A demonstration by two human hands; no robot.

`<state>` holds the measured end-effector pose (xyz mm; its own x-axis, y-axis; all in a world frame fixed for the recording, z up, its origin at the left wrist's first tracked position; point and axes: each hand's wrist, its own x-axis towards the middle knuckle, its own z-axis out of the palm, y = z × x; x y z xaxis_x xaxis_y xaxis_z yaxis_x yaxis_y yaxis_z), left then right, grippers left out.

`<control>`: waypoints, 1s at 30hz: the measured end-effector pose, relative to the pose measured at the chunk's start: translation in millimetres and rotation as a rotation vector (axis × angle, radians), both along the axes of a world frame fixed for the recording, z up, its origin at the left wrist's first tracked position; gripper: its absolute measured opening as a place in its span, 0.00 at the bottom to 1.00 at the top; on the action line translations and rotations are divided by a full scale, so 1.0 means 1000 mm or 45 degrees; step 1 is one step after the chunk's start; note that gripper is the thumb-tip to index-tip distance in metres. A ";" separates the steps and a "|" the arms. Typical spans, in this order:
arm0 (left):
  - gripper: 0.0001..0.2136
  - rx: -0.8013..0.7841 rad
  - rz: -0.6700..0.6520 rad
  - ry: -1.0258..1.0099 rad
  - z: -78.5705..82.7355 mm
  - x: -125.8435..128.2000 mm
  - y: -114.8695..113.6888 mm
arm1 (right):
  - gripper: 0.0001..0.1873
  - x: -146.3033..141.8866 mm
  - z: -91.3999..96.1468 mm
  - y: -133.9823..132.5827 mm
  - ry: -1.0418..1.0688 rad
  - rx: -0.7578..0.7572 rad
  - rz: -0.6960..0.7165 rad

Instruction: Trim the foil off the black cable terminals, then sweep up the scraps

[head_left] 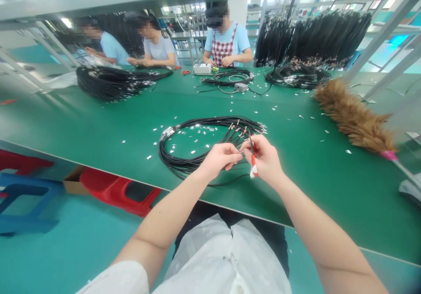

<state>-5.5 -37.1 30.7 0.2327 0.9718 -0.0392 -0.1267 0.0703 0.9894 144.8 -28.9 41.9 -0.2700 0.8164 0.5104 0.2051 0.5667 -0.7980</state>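
A looped bundle of black cables (167, 160) lies on the green table in front of me, with bare copper-coloured and silvery ends at its right side. My left hand (223, 157) is closed in a pinch on the end of one cable, over the bundle's near right part. Right beside it, my right hand (263, 156) is closed around small red-handled scissors (253, 160), their dark blades pointing away from me. The right fingertips also meet the cable end by the left fingers; the exact contact is too small to make out.
White scraps dot the green table (115, 167). A brown feather duster (355, 114) lies at the right. Further cable bundles (108, 83) lie at the far side, where several people sit. A metal shelf beam (148, 0) crosses above. Red stools (115, 191) stand below left.
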 end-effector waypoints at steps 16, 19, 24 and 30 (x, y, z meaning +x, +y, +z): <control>0.06 0.268 0.485 0.125 0.004 -0.006 -0.010 | 0.19 0.011 0.008 -0.018 -1.002 0.046 -0.288; 0.06 0.298 0.524 0.155 0.002 -0.007 -0.010 | 0.19 0.006 0.010 -0.020 -1.075 0.081 -0.311; 0.05 0.373 0.519 0.220 -0.001 -0.009 -0.010 | 0.19 0.002 0.012 -0.018 -1.151 0.108 -0.313; 0.05 0.450 0.536 0.305 -0.002 -0.008 -0.011 | 0.19 -0.003 0.012 -0.018 -1.190 0.112 -0.345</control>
<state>-13.5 -47.6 29.2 -0.1504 0.9423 0.2990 0.1573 -0.2758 0.9483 142.0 -47.0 54.0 -0.4057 0.8796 0.2484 0.8656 0.4570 -0.2046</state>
